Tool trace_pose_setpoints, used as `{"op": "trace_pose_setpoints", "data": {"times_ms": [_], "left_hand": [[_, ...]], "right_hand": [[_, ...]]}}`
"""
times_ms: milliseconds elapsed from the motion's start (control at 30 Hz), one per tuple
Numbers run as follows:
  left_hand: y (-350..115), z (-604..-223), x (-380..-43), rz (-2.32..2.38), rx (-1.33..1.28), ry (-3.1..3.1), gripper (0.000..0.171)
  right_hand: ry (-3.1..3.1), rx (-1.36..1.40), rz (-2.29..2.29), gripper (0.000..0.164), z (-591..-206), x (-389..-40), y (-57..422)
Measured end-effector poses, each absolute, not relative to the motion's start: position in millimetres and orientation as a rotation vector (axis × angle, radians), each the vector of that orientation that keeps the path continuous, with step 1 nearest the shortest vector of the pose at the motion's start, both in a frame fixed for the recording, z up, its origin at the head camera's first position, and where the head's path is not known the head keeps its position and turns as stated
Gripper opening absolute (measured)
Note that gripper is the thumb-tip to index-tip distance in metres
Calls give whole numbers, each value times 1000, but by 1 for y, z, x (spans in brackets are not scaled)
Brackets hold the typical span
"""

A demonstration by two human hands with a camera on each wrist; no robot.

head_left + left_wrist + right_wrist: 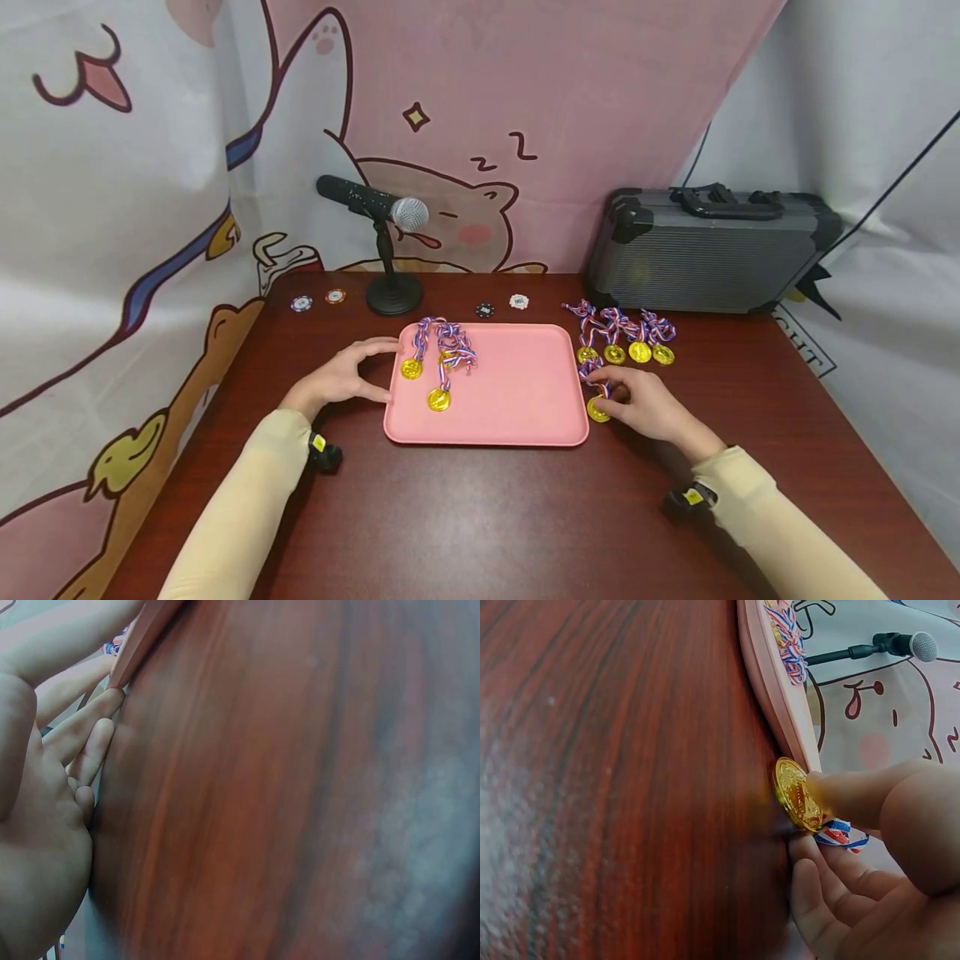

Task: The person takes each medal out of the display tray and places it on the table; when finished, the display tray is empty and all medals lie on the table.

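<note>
My left hand (341,375) is at the left edge of the pink tray (517,392), its thumb and fingers spread apart along the rim. In the left wrist view its fingertips reach the tray's side. On the tray's left part lie gold medals (438,399) with red, white and blue ribbons (453,337). Just off the tray's right edge, my right hand (648,404) pinches a gold medal (797,795). The thumb is against the medal's face, while the fingers are by its striped ribbon (841,834).
More medals (640,352) lie in a row beyond my right hand. A grey case (697,254) stands at the back right. Behind the tray are a microphone on a stand (393,292) and several poker chips (485,310), all on the dark wooden table (480,517).
</note>
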State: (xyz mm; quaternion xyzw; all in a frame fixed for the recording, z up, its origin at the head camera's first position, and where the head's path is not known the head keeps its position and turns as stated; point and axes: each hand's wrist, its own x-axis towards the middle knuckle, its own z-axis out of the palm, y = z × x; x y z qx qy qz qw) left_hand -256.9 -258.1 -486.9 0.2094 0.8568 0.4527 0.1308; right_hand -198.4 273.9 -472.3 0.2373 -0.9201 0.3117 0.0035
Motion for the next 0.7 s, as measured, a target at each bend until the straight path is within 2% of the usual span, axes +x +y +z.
{"op": "trace_pose_setpoints", "data": {"times_ms": [333,600,700], "left_hand": [[-254,-483,-253,1333,572,2485,88],[-245,-460,-240,1345,592,2465,84],[-247,-466,-243,1342,587,2468,85]], "right_hand": [[-2896,796,977,43,-469,-196,275],[-2871,887,931,44,-465,-194,277],[-2866,881,921,46,-462,-194,279]]}}
